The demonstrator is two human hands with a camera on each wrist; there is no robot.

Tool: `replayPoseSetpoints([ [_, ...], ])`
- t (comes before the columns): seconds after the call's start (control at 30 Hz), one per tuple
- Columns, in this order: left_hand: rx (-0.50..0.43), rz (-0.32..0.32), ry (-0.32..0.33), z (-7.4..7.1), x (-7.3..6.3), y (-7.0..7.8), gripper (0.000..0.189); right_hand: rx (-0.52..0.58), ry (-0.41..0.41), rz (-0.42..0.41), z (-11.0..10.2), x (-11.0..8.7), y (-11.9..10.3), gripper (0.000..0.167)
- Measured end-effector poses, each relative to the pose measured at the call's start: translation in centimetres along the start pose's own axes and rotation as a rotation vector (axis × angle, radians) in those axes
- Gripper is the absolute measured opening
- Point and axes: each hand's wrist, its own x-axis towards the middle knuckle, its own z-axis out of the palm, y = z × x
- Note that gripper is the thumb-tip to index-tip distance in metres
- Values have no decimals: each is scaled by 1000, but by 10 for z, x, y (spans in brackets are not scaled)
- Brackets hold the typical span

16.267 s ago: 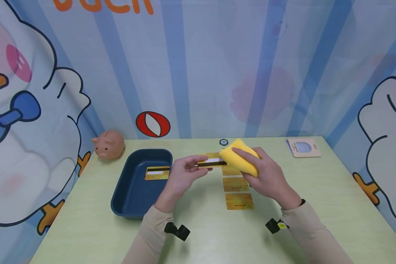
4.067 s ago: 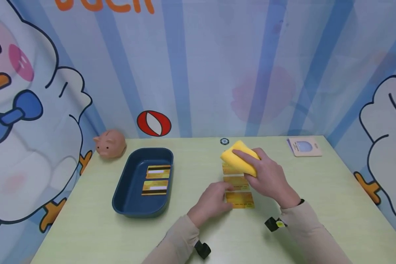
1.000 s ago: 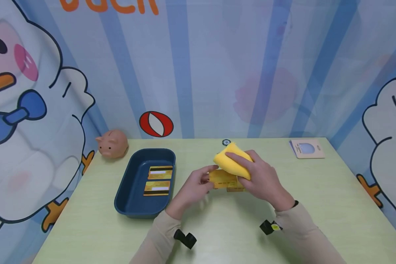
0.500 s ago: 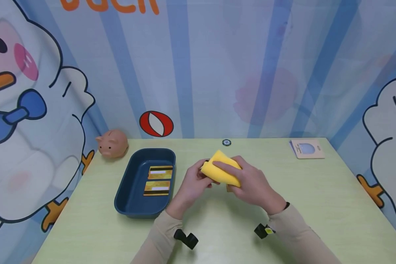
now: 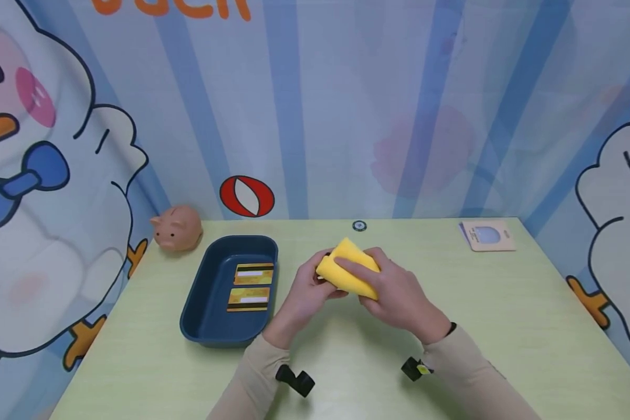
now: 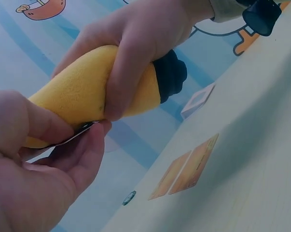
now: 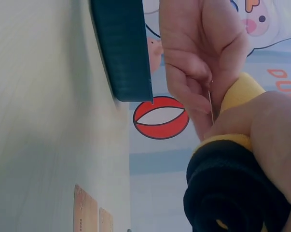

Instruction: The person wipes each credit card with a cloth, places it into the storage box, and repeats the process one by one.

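Note:
My left hand [image 5: 304,294] pinches a bank card [image 6: 70,138] by its edge, above the table. In the right wrist view the card shows only as a thin line between fingers and cloth. My right hand [image 5: 399,294] grips a rolled yellow cloth [image 5: 349,271], whose dark end [image 6: 170,77] sticks out behind the grip. The cloth lies against the card and covers most of it in the head view. Two gold cards [image 6: 193,163] lie in a row on the table, visible in the left wrist view; hands and cloth hide them from the head.
Left of my hands stands a dark blue tray [image 5: 191,315] with two gold cards [image 5: 254,273] inside, stripe side up. A piggy bank [image 5: 177,228] is behind it. Toward the table's back edge lie a small round chip [image 5: 359,226] and a pale booklet [image 5: 488,235].
Since the oldest frame a second card has come into the tray. My left hand has lifted the nearest table card, and the cloth has moved left over it.

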Motion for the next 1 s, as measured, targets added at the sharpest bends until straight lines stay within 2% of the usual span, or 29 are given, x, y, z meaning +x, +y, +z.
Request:
replayPoseSetpoints([
  [0.1,0,0,20,0,-1,2,54,-35,8,-8,1,0,-1,77],
  [0.33,20,12,20,-1,-2,2,58,-63,3,2,3,-3,-1,75],
  [1.0,-2,23,87,-3,-5,8,61,-39,56,1,-5,-6,9,79],
])
